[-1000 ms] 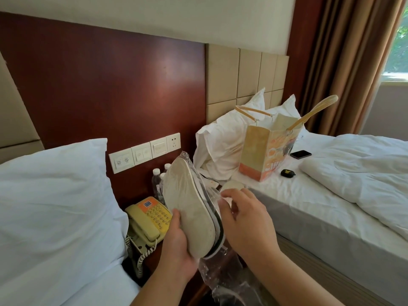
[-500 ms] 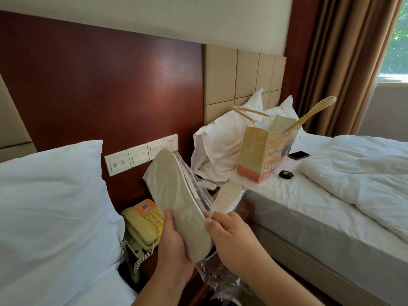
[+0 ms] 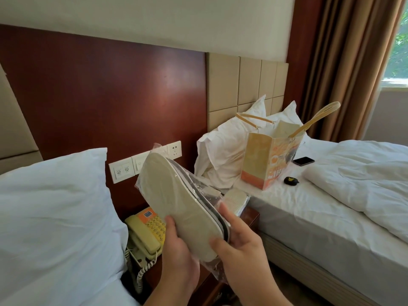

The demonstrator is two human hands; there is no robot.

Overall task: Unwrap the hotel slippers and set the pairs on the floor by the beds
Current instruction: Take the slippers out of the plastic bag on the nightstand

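Plastic wrapper (image 3: 198,186), clear and thin, still covers the slipper pair (image 3: 176,204), which is held in the air over the nightstand (image 3: 252,217) between the two beds, soles stacked, toe end pointing up and away. The left hand (image 3: 176,250) grips the heel end from the left, thumb on the pale sole and fingers behind it. The right hand (image 3: 240,246) clamps the same end from the right, thumb across the sole and fingers along the striped edge. Loose film hangs below both hands. Hazard one: the film looks slick, so a pull on the wrapper may let the pair slide out uncontrolled and drop onto the telephone (image 3: 145,230) at the near left of the nightstand, or behind it, where retrieval would be awkward. Hazard two: thin film is likely to tear unevenly under a sharp tug, leaving scraps on the slippers. Hazard three: a wide swing of the long toe end can strike the second wrapped pair (image 3: 235,199), which lies on the nightstand beside the right bed, and knock it off. Recommended control: hold the pair firmly in one hand and draw the film off slowly.
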